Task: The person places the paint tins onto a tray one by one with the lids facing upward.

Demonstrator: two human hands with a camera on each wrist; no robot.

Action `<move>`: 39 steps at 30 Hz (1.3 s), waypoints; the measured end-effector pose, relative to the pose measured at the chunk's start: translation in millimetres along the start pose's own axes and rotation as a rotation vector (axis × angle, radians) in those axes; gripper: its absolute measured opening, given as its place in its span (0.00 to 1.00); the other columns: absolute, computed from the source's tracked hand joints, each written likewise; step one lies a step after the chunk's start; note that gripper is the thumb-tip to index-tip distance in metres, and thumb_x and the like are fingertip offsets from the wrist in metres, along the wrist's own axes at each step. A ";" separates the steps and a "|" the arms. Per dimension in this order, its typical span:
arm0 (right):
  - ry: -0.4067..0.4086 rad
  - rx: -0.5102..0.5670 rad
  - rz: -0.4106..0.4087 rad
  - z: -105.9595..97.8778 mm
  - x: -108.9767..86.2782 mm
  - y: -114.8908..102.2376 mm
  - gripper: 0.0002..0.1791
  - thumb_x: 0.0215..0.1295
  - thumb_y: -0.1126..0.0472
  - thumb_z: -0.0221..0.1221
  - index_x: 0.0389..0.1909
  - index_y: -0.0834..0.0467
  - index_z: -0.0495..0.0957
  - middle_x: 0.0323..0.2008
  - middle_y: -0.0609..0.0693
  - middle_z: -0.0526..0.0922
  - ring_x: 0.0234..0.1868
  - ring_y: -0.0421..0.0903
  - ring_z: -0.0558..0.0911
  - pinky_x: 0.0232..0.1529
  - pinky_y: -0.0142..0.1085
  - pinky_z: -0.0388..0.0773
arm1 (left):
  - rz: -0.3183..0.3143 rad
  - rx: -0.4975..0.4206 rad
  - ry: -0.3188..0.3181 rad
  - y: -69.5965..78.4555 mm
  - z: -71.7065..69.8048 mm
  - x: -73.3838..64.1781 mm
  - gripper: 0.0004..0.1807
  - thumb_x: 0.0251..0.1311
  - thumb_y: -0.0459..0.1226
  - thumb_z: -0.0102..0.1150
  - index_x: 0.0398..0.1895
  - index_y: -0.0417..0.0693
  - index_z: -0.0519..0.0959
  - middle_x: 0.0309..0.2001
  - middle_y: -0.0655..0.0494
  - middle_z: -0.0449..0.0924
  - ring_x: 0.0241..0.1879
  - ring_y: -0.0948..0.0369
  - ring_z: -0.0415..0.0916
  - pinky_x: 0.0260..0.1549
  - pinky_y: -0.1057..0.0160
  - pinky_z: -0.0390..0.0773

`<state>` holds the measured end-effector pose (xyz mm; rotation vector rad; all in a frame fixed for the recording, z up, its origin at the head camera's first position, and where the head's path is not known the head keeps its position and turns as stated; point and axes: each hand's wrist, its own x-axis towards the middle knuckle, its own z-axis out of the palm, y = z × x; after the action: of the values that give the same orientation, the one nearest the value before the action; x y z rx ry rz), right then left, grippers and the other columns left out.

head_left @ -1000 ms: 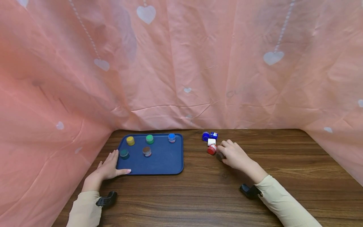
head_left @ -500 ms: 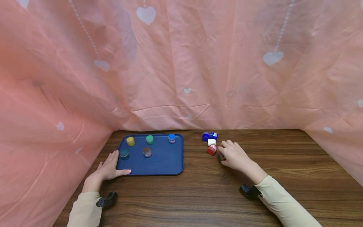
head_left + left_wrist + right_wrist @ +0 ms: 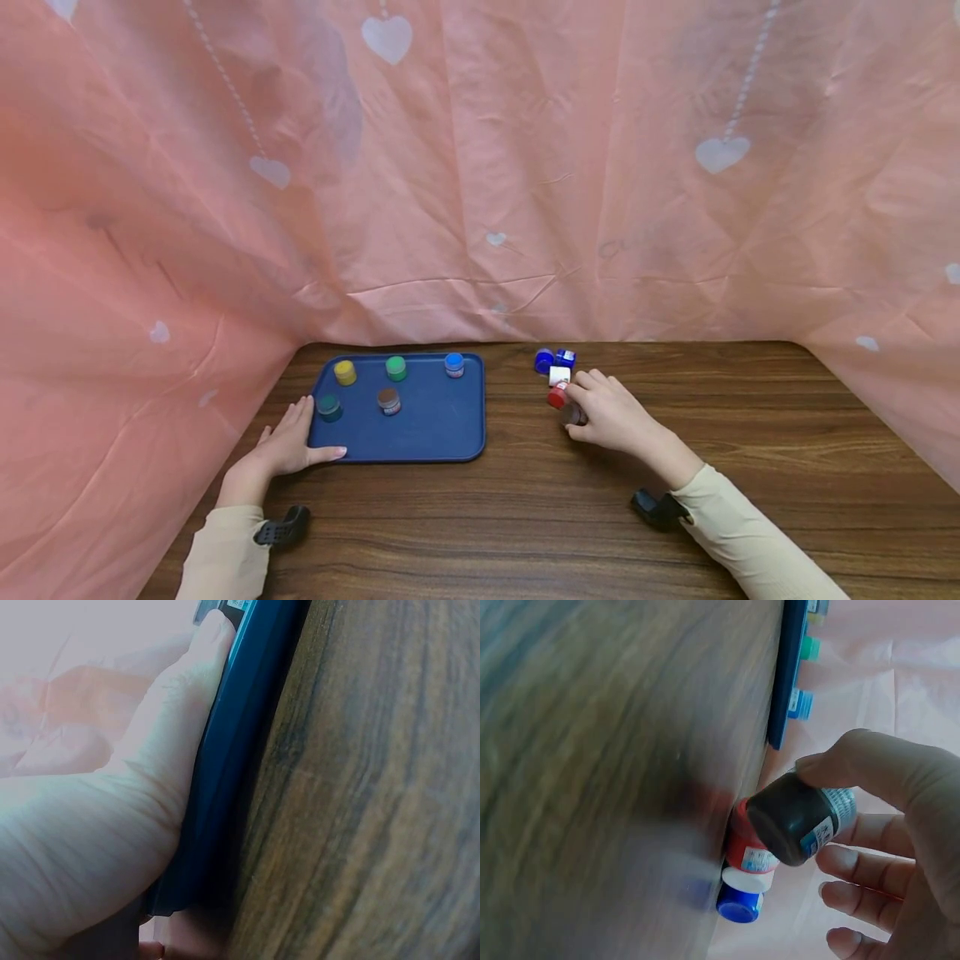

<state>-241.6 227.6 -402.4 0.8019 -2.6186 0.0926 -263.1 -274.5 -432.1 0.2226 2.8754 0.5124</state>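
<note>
My right hand (image 3: 611, 410) pinches a small dark paint jar (image 3: 791, 817) between thumb and fingers, with its label facing partly down. In the right wrist view the jar is tilted and overlaps a red paint jar (image 3: 748, 844). Behind the red one are a white jar (image 3: 559, 377) and two dark blue jars (image 3: 543, 361). My left hand (image 3: 285, 442) rests at the near left corner of a blue tray (image 3: 435, 433), thumb over the front rim and fingers straight along the left side.
On the tray stand jars in yellow (image 3: 345, 372), green (image 3: 396, 368), light blue (image 3: 454, 365), dark green (image 3: 328, 407) and brown (image 3: 388, 402). The wooden table (image 3: 480, 533) reaches back to a pink curtain (image 3: 480, 167) that also hangs at both sides.
My right hand has shifted slightly left with the dark jar, which now overlaps the red jar's near side. The left hand and the tray have stayed put.
</note>
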 end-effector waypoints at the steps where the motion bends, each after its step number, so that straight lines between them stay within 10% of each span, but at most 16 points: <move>1: 0.007 0.006 -0.003 0.0 0.7 -1.6 0.18 0.42 0.51 0.71 0.32 0.54 0.77 0.31 0.45 0.71 0.34 0.45 0.69 0.31 0.37 0.64 | -0.001 0.002 0.000 -0.2 -0.1 0.2 0.71 0.49 0.68 0.61 0.74 0.26 0.36 0.75 0.25 0.35 0.74 0.32 0.34 0.64 0.25 0.40; 39: 0.022 0.185 -0.082 14.1 57.3 -59.6 0.17 0.54 0.48 0.70 0.42 0.51 0.82 0.37 0.44 0.77 0.36 0.42 0.70 0.35 0.33 0.65 | 0.002 0.000 0.001 -0.3 0.0 3.0 0.71 0.48 0.69 0.61 0.74 0.27 0.36 0.75 0.26 0.35 0.74 0.32 0.33 0.64 0.25 0.39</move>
<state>-257.1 145.3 -396.0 0.9630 -2.5795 0.3231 -266.0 -274.2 -432.7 0.2249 2.8768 0.5128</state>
